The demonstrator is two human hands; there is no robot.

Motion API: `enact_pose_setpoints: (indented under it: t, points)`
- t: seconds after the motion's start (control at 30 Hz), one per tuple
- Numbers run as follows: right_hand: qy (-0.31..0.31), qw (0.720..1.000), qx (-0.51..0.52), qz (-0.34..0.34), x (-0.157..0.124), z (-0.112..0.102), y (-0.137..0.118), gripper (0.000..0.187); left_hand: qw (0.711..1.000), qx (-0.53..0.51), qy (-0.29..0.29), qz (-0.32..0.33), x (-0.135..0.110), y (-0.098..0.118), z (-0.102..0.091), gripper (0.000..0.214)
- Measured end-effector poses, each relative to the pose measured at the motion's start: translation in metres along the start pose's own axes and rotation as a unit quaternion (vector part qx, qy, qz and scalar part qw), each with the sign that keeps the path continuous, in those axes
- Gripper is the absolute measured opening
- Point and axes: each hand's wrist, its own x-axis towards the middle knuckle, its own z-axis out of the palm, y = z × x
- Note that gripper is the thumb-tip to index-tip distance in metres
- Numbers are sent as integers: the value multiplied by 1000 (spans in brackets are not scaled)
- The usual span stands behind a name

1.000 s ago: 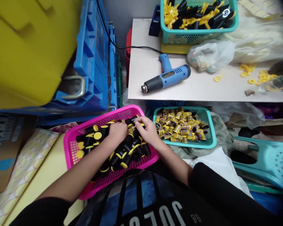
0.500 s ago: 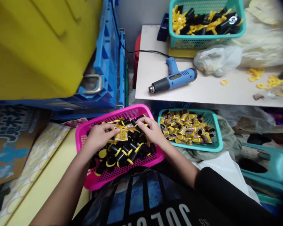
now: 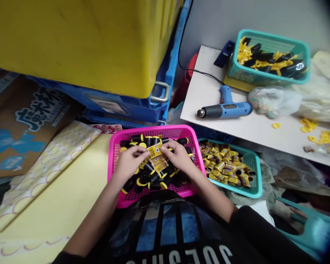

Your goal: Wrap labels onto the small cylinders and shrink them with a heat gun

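As I look down through the head cam, both hands sit close together and low inside the pink plastic basket [image 3: 154, 131], fingers curled and narrow, not spread. The left hand [image 3: 129, 163] and right hand [image 3: 178, 157] are on or right by two small yellow printed packets [image 3: 158, 159] lying between them on the pile; can't tell if either hand has a firm grip. Under and around the hands are black tubes with yellow ends [image 3: 154, 178], lying every which way, filling most of the basket. My black printed shirt [image 3: 176, 234] takes up the bottom edge. Just right of the pink basket, touching or nearly so, a teal basket [image 3: 254, 190] holds a heap of yellow-and-black packed tubes [image 3: 225, 165]. Left is a pale yellow quilted mat [image 3: 57, 190], with flattened cardboard [image 3: 24, 124] beyond it. Further up: a big yellow bin [image 3: 71, 44] on a blue crate [image 3: 159, 91]. On the white table [image 3: 209, 113] lie a blue heat gun [image 3: 225, 109], a plastic bag [image 3: 273, 101], loose yellow rings [image 3: 276, 125], and a second teal basket [image 3: 269, 38] of black and yellow parts.
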Motion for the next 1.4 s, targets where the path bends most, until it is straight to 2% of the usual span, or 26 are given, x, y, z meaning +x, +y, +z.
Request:
enact_pose_setpoints:
  t: [0.1,0.2,0.27,0.33,0.4,0.43,0.47,0.5,0.57,0.6,0.63,0.67,0.73,0.77,0.83,0.93,1.0,1.07,1.13,1.2,1.27,1.33,1.4]
  points:
    - [38,998,-25,-48,-3,1,-3,17,999,-23,26,30,-1,-1,-1,27]
    - [62,982,-83,-160,-7,0,-8,15,996,-71,37,43,-2,1,4,47]
    - [92,945,-156,-274,-11,-1,-11,13,991,-125,16,40,-3,2,9,53]
    - [124,891,-228,-373,-15,-3,-12,17,981,-183,-23,53,-5,2,12,44]
    - [134,857,-261,-423,-21,-5,-12,24,973,-197,-38,111,-8,0,11,23]
    - [134,859,-256,-424,-23,-5,-13,24,971,-174,-20,160,-10,-2,10,12]
    - [135,873,-236,-405,-25,-6,-13,23,967,-136,14,217,-12,-3,9,8]
    - [138,899,-202,-363,-28,-6,-14,21,957,-88,55,272,-14,-4,7,11]
    - [138,961,-93,-223,-31,-6,-18,22,921,11,135,364,-17,-5,4,19]
    - [118,983,-28,-138,-32,-5,-20,31,900,55,166,398,-19,-5,3,20]
    - [81,994,38,-56,-32,-3,-23,41,879,94,194,425,-20,-5,3,21]
    - [30,994,100,13,-32,-1,-26,48,858,133,217,447,-21,-5,4,22]
    - [-65,972,199,109,-31,6,-32,51,817,206,249,477,-22,-4,8,24]
    - [-83,960,231,136,-30,9,-35,48,801,233,257,487,-23,-4,11,24]
    - [-54,951,261,158,-26,13,-39,39,789,258,255,497,-25,-4,17,25]
    - [-8,954,256,152,-21,9,-41,34,824,206,235,473,-27,-6,20,25]
    - [-46,955,256,141,-17,1,-41,36,852,146,212,456,-27,-8,18,24]
    - [-101,956,246,128,-13,-7,-40,38,865,102,183,456,-26,-9,14,23]
    - [-125,956,233,125,-9,-10,-41,33,883,59,155,440,-24,-8,12,21]
    - [-96,953,253,138,-7,-8,-41,30,923,-36,128,361,-24,-3,14,16]
    - [-40,944,290,154,-6,-2,-41,32,952,-197,62,225,-26,3,19,19]
    - [2,940,304,158,-6,6,-41,35,941,-324,-15,99,-27,9,27,36]
    - [15,941,304,150,-8,12,-39,35,930,-364,-32,30,-26,12,33,48]
